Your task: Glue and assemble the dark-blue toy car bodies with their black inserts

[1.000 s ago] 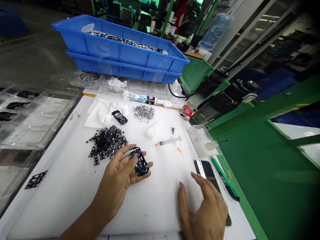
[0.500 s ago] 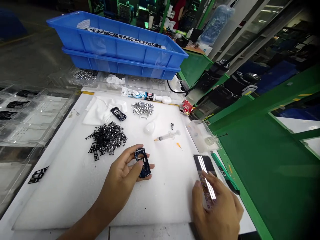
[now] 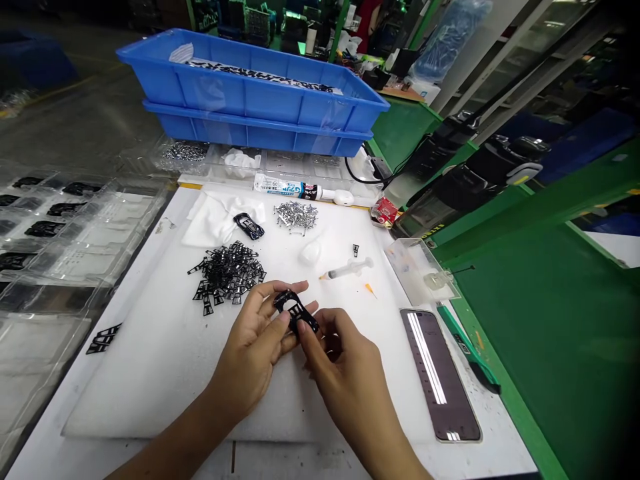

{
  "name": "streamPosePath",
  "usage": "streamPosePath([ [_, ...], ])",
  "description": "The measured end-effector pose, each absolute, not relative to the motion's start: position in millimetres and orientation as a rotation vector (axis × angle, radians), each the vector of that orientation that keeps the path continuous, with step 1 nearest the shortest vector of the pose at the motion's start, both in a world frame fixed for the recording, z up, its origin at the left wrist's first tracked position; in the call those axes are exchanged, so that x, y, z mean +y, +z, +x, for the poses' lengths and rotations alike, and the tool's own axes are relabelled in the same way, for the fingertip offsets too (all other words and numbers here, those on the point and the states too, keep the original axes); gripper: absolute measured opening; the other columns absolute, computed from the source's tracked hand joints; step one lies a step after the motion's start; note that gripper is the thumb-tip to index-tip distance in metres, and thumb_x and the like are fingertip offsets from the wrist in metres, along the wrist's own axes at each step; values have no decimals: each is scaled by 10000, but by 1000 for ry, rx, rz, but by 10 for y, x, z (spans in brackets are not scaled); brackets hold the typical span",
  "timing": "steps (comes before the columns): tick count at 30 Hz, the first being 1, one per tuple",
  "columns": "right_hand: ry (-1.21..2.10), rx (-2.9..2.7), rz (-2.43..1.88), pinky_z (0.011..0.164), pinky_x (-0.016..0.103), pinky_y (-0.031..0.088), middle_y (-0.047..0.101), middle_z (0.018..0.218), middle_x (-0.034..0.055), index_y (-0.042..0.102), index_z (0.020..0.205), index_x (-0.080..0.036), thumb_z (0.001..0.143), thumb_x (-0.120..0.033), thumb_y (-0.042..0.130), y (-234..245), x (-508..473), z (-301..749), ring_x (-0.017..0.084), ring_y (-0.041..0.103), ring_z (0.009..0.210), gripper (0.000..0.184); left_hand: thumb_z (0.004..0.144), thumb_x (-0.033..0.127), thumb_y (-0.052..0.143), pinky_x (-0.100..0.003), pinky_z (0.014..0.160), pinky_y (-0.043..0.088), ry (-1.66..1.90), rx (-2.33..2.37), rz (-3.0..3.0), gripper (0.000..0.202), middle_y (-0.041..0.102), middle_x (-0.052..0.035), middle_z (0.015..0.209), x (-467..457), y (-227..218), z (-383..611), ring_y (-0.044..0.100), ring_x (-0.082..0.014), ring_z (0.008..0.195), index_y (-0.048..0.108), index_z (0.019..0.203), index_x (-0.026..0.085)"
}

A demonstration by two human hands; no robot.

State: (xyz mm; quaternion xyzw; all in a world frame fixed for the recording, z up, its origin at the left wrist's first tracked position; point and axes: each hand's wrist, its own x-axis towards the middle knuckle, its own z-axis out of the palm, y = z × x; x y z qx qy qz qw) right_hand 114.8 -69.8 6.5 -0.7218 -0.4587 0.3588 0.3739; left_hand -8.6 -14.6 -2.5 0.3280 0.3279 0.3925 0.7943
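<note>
A small dark toy car body (image 3: 295, 311) with cut-out openings is held above the white foam mat (image 3: 165, 393). My left hand (image 3: 255, 333) grips its left side between thumb and fingers. From the right, my right hand (image 3: 343, 357) pinches the car body's near end. Left of the hands lies a pile of black plastic frame parts (image 3: 230, 270). Another car body (image 3: 249, 226) rests on a white cloth (image 3: 207, 217). A syringe (image 3: 347, 269) with an orange tip lies beyond my right hand, near a loose orange needle tip (image 3: 370, 290).
Stacked blue bins (image 3: 260, 100) stand at the back, behind a glue tube (image 3: 287, 187) and a heap of small silver parts (image 3: 296, 216). A phone (image 3: 440, 377) and a green cutter (image 3: 470, 350) lie at right. Clear trays (image 3: 75, 247) line the left; dark bottles (image 3: 470, 180) stand at back right.
My right hand has left the phone, moved left and taken hold of the car body. The car body is now turned and tilted, still in my left hand. The phone's screen looks darker.
</note>
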Motion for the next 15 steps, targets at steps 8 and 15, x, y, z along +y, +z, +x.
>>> streamPosePath([
  [8, 487, -1270, -1717, 704, 174, 578, 702, 988, -1, 581, 1023, -230, 949, -263, 588, -38, -727, 1225, 110, 704, 842, 81, 915, 125, 583, -276, 944, 574, 1081, 1003, 1723, 322, 655, -69, 1231, -242, -111, -106, 668, -157, 1074, 572, 1223, 215],
  [15, -277, -1595, -1524, 806, 225, 592, 709, 1025, 80, 565, 1150, -132, 825, 4, 668, -108, -853, 1274, 144, 707, 909, 367, 792, -47, 649, -238, 812, 617, 1450, 804, 2123, 320, 727, -74, 950, -236, -104, -166, 714, -151, 894, 627, 1059, 127],
])
